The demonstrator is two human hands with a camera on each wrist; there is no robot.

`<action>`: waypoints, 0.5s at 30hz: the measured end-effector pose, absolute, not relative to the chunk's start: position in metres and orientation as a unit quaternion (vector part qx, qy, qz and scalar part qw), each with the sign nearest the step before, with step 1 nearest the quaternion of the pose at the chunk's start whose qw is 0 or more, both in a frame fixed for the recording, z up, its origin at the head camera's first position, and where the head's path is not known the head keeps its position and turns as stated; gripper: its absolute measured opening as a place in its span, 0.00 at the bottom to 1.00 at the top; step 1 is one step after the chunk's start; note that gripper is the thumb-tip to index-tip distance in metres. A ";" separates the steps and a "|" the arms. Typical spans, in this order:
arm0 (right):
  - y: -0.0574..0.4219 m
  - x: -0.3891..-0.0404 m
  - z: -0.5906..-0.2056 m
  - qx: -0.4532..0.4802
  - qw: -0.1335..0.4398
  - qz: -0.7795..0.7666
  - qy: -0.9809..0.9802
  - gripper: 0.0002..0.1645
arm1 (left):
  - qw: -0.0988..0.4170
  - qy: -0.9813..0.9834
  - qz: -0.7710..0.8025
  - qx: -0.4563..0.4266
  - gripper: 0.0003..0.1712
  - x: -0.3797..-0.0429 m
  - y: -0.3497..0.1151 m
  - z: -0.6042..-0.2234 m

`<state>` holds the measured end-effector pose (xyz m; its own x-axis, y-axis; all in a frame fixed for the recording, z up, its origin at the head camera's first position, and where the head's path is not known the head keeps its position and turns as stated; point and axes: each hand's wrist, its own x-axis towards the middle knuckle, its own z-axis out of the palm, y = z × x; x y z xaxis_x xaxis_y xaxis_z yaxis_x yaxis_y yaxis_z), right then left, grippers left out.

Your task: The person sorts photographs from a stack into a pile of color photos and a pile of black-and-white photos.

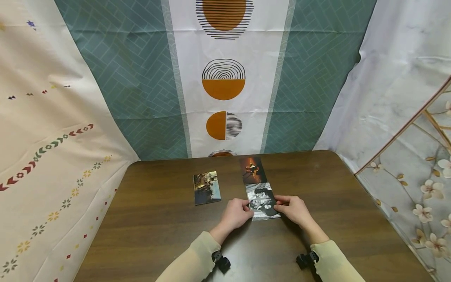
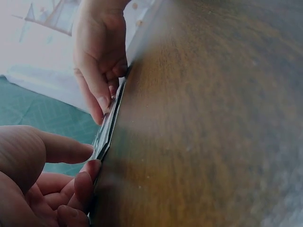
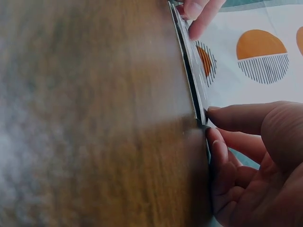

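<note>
Working at a brown wood-look table (image 1: pixel 151 239); all places taken from it. Grasping a black-and-white picture card (image 1: pixel 262 201) two-handed, a little right of the table's midline and toward its far half. With left hand (image 1: pixel 237 213): pinching at the card's left edge, fingers curled, thumb near the lower corner. With right hand (image 1: pixel 296 211): gripping likewise at the right edge, thumb and bent fingers on the border. Can make out layered edges at the card's near side in both wrist views, more than one sheet, with a dark line between; cannot count them, nor tell whether pressed fully flat to the table.

Directly beyond, near the table's far edge: dark orange-lit picture card (image 1: pixel 253 170), meeting the held one end to end; cannot tell whether overlapped. Left of the table's midline, in the far half: colour picture card (image 1: pixel 207 188), lying slightly skewed and well apart from both hands.

Along the table's near side: pale yellow sleeves (image 1: pixel 192 260) on both arms, with a small black device at the left wrist (image 1: pixel 220 261) and another at the right (image 1: pixel 307 260). Hung behind the table's far edge: teal and white cloth (image 1: pixel 257 86) printed with orange discs. Off the table's left side: cream patterned cloth (image 1: pixel 56 117). Off its right: white flowered cloth (image 1: pixel 405 137).
</note>
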<state>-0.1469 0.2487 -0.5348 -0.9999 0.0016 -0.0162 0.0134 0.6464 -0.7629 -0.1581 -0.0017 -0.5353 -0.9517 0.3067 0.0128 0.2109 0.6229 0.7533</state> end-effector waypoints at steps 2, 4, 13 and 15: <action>0.249 -0.147 -0.535 0.003 0.007 -0.419 0.908 0.23 | 0.060 0.900 0.408 0.144 0.27 -0.159 -0.002 -0.536; 0.249 -0.148 -0.535 0.000 0.008 -0.415 0.910 0.23 | 0.062 0.900 0.407 0.144 0.27 -0.159 -0.002 -0.536; 0.252 -0.149 -0.535 0.002 0.022 -0.406 0.914 0.24 | 0.064 0.901 0.404 0.147 0.25 -0.161 -0.002 -0.537; 0.252 -0.149 -0.535 0.003 0.023 -0.406 0.914 0.24 | 0.064 0.901 0.402 0.151 0.26 -0.161 -0.003 -0.537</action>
